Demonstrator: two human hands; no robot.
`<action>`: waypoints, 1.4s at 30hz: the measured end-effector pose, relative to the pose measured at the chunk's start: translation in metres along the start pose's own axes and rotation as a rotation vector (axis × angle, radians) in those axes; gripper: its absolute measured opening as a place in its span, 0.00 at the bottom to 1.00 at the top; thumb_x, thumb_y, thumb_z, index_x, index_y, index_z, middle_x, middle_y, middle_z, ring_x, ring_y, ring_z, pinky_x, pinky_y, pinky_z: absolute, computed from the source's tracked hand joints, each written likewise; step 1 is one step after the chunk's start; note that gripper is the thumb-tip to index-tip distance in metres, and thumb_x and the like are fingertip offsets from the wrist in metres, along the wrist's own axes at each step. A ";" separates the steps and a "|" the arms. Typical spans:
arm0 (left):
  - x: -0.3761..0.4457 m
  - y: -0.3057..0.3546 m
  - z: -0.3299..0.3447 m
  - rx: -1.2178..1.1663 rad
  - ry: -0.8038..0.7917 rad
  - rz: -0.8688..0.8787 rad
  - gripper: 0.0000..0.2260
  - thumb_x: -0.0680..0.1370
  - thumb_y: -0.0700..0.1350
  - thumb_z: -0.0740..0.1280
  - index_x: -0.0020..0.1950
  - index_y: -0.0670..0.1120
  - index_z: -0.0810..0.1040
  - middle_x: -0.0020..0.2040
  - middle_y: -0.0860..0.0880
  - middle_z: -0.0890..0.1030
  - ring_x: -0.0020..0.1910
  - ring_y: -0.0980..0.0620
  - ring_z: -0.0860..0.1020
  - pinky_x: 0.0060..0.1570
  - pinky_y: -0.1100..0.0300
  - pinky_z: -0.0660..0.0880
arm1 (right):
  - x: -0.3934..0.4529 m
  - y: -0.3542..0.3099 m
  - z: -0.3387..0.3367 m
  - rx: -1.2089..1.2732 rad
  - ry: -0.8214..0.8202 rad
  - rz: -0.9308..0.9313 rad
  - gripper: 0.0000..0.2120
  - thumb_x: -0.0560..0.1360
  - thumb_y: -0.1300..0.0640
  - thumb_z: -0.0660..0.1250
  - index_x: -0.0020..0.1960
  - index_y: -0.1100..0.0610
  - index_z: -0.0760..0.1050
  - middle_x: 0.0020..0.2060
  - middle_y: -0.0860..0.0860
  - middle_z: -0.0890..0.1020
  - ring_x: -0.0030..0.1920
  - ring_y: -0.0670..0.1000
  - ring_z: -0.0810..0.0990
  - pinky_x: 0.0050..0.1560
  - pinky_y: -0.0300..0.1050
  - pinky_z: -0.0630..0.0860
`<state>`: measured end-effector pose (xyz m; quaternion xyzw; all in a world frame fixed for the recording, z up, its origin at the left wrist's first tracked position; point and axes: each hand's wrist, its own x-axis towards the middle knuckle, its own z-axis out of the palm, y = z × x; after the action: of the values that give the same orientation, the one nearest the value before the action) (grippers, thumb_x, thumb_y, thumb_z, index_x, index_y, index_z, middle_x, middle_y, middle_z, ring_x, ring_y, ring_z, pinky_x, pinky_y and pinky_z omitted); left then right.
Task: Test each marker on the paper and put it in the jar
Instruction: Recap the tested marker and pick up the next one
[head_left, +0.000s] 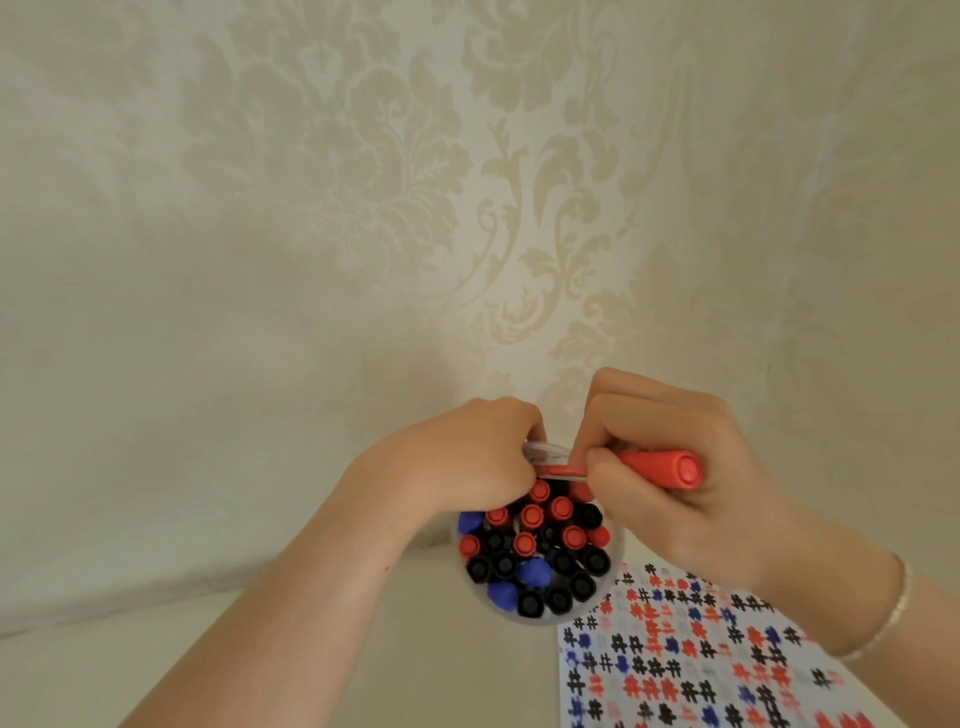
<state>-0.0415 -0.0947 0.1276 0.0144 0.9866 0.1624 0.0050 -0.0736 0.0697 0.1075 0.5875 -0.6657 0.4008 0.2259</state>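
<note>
While both hands hold a red marker (660, 467) above the jar (540, 618), left hand (467, 457) grip clamped on barrel, right hand (670, 467) on cap, paper (691, 670) nearby.

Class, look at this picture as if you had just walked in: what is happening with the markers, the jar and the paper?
A person is working through a set of markers. The right hand grips a red marker lying sideways above the jar. The left hand holds something clear at the marker's other end; what it is cannot be told. The jar already stands full of red, black and blue markers, capped ends up. Beside it the paper is covered with hash marks in those colours.
</note>
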 end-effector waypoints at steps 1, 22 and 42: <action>0.000 -0.001 -0.001 0.011 -0.002 -0.007 0.09 0.74 0.38 0.61 0.49 0.52 0.71 0.44 0.51 0.76 0.43 0.52 0.75 0.35 0.61 0.69 | -0.001 0.001 0.000 0.017 0.006 0.010 0.10 0.70 0.61 0.59 0.32 0.61 0.73 0.31 0.52 0.72 0.30 0.50 0.70 0.30 0.40 0.65; 0.012 0.007 -0.001 -0.012 0.090 -0.078 0.12 0.74 0.36 0.58 0.53 0.43 0.77 0.49 0.44 0.80 0.48 0.45 0.78 0.44 0.55 0.74 | -0.009 0.008 -0.013 0.080 0.155 0.120 0.09 0.67 0.60 0.58 0.31 0.61 0.73 0.30 0.50 0.75 0.27 0.53 0.74 0.27 0.48 0.69; 0.014 0.001 -0.008 -0.134 -0.151 0.056 0.06 0.74 0.39 0.67 0.50 0.45 0.78 0.46 0.42 0.81 0.44 0.45 0.77 0.45 0.50 0.73 | 0.015 0.002 -0.008 -0.049 -0.152 0.433 0.05 0.70 0.59 0.69 0.38 0.50 0.76 0.38 0.44 0.75 0.41 0.44 0.74 0.41 0.34 0.70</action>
<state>-0.0552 -0.0957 0.1356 0.0539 0.9696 0.2266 0.0756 -0.0799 0.0672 0.1236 0.4536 -0.8009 0.3784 0.0980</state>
